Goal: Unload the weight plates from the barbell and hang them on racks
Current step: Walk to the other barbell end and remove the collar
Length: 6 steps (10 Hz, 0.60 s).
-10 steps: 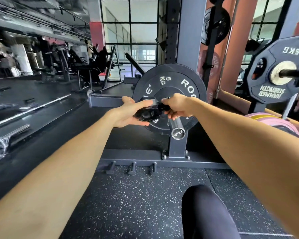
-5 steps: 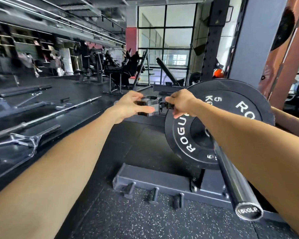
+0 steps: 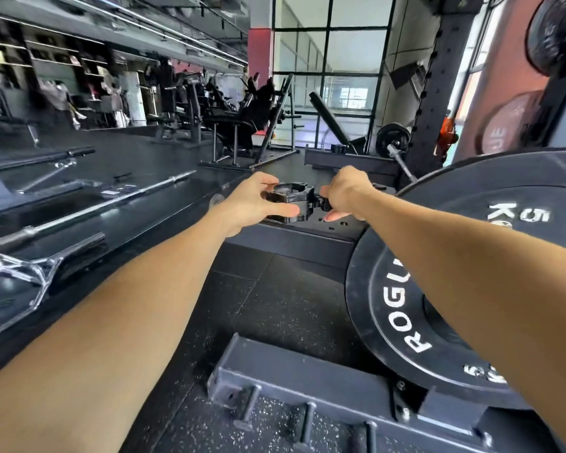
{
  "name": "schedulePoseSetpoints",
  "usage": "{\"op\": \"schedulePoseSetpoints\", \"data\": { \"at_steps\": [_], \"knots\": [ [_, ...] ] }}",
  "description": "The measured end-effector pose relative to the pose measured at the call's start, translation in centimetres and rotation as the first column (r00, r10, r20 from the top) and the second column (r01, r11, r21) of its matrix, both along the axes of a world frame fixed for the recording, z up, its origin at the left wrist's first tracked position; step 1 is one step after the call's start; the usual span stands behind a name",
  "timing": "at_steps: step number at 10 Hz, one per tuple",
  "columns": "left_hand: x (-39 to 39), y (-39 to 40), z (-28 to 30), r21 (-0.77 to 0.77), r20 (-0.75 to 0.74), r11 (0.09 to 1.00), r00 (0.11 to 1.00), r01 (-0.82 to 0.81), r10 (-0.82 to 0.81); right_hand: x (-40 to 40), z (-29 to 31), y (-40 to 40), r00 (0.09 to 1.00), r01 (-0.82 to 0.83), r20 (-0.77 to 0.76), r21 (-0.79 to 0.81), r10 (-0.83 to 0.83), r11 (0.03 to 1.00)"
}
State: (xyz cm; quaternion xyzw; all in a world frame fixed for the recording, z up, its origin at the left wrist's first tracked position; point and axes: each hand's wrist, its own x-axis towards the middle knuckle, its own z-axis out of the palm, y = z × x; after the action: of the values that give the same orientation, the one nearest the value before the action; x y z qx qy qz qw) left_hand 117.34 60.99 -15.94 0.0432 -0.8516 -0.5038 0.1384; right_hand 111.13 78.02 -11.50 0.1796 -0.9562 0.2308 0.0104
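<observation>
A black barbell collar clamp (image 3: pixel 290 204) is held out in front of me, off the bar. My left hand (image 3: pixel 254 202) grips its round body from the left. My right hand (image 3: pixel 343 194) pinches its lever end from the right. A black 5 kg Rogue weight plate (image 3: pixel 402 289) stands on edge at the right, partly behind my right forearm. The barbell sleeve is hidden by that forearm.
The grey steel base of the rack (image 3: pixel 307 374) with short pegs (image 3: pixel 245 407) lies low in front. A black perforated upright (image 3: pixel 435 103) rises at the right. Long bars (image 3: pixel 95 207) lie on the dark platform at the left. More plates (image 3: pixel 510 125) hang at the far right.
The collar came off the barbell sleeve and moved left, away from the plate. My view swung left, so the plate now sits at the right edge.
</observation>
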Motion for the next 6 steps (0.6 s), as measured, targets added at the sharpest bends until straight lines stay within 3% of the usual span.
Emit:
{"op": "schedulePoseSetpoints", "data": {
  "at_steps": [1,2,3,6],
  "knots": [
    [-4.2,-2.0,-1.6,-0.014,0.025,1.0,1.0,0.003,-0.002,-4.2,-2.7,-2.2,0.999,0.027,0.029,-0.239,-0.021,0.971],
    [-6.6,-3.2,-3.0,-0.027,0.054,1.0,0.998,0.016,-0.015,-6.4,-3.9,-3.2,0.998,0.065,0.036,-0.276,-0.057,0.959],
    [-9.5,-4.8,-5.1,-0.04,0.087,0.999,0.996,0.029,-0.026,-8.7,-6.2,-5.0,0.989,0.139,0.066,-0.116,-0.132,0.983],
    [-13.3,-6.8,-8.7,0.024,0.098,1.0,0.995,0.019,-0.021,-12.3,-8.1,-6.6,0.965,0.231,0.146,-0.075,-0.219,0.97]
  ]
}}
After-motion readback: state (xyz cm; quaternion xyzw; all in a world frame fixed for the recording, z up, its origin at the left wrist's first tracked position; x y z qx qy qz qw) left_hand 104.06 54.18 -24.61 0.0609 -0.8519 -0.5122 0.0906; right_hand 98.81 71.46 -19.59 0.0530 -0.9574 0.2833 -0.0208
